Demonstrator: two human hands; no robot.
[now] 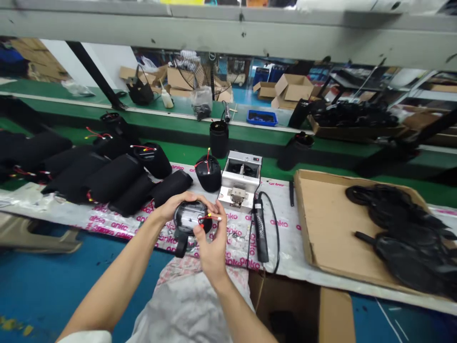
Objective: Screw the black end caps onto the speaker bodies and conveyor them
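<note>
My left hand (174,204) wraps round a black round speaker part (190,218) with a strap hanging below it, held over the near edge of the bench. My right hand (211,243) pinches thin red and yellow wires (210,217) that come out of the part's open face. Just behind stands a black cylindrical speaker body (208,174) with red wires sticking up, and beside it a small silver metal fixture (240,179). A black handheld tool (260,229) with a cable lies to the right of my hands.
Several black fabric-covered speaker bodies (107,178) lie in a row at the left on printed plastic sheet. A flat cardboard tray (333,221) with black round parts (403,228) sits at the right. A green conveyor belt (185,152) runs behind, with cardboard boxes (291,88) beyond.
</note>
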